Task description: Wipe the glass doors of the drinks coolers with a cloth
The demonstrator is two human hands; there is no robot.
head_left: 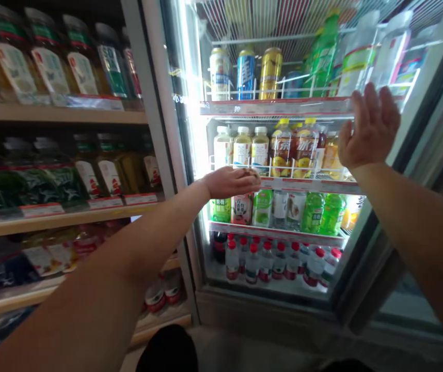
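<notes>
Left hand: the left hand (231,182) is stretched forward into the open cooler, palm down, fingers close together and laid along the shelf edge (306,184); whether they close on anything cannot be told.
Right hand: the right hand (368,129) is raised on the right, fingers apart and empty, palm flat against the glass door (411,103), which stands swung out.
Shelf edge: front rail of the cooler's second shelf, mid-height, touching the left hand's fingers.
Just behind the left hand: white-capped bottles (241,147), upright in a row, with yellow-capped bottles (295,147) to their right.
Below: green bottles (314,212), then red-capped bottles (268,261) lowest.
Above, far: cans (246,72).
Left: wooden shelves (59,114) of bottles.
</notes>
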